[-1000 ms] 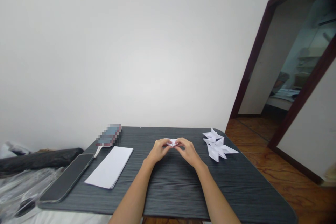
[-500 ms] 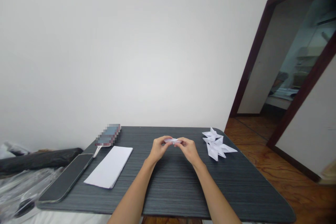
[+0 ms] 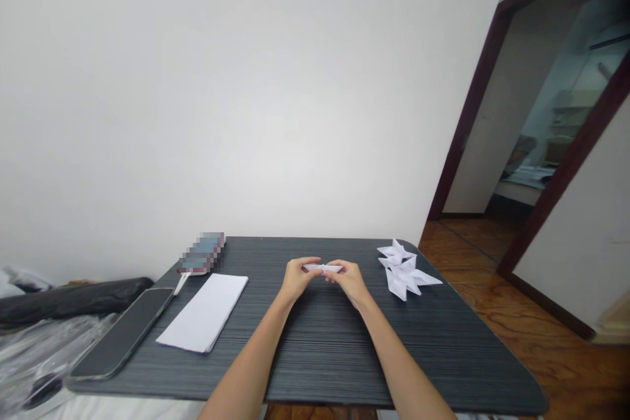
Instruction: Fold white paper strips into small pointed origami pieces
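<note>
Between my two hands is a small folded white paper [image 3: 323,268], long and narrow with pointed ends, held just above the dark table. My left hand [image 3: 298,275] pinches its left end between thumb and fingers. At the other end, my right hand [image 3: 347,277] grips it the same way. The fingers partly hide the paper, so its full shape cannot be made out. To the right of my hands lies a small group of pointed folded paper pieces [image 3: 405,270], overlapping one another. A stack of white paper sheets [image 3: 205,313] rests on the left.
The dark table [image 3: 325,367] has a striped surface and rounded corners. Along its left side lie a long black flat object [image 3: 123,335] and a pixelated phone-like item [image 3: 201,253]. Black and clear plastic wrapping [image 3: 59,315] sits beyond the left edge. A wall [image 3: 305,92] stands behind.
Both hands have shifted slightly, and the fingers have moved along the folded paper. More of its narrow, pointed shape shows now. The view has moved a little.
</note>
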`<action>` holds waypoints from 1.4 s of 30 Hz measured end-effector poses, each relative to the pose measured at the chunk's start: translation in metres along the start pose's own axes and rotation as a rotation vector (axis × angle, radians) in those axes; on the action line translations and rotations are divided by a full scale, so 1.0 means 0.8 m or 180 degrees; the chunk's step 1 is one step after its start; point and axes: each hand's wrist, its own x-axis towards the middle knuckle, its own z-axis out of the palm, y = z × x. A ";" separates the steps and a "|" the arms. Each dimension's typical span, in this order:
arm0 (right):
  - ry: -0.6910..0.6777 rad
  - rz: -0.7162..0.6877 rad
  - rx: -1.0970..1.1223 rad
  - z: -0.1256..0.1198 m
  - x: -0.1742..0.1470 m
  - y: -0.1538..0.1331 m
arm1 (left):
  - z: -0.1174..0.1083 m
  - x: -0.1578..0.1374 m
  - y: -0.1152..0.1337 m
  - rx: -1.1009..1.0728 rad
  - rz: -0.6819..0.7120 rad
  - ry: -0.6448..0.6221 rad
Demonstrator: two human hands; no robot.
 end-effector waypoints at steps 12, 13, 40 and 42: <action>-0.0214 0.0286 0.0322 -0.007 -0.004 0.005 | -0.002 0.003 -0.012 -0.0640 -0.0224 -0.0113; -0.0269 0.0375 0.0417 -0.007 -0.005 0.005 | -0.003 0.003 -0.014 -0.0730 -0.0260 -0.0131; 0.0024 -0.0156 -0.0811 -0.044 -0.073 0.006 | -0.033 -0.071 0.004 -0.0086 -0.0063 -0.0010; 0.0260 -0.0098 -0.0923 -0.068 -0.087 0.005 | -0.043 -0.085 0.006 0.0112 0.0008 0.0006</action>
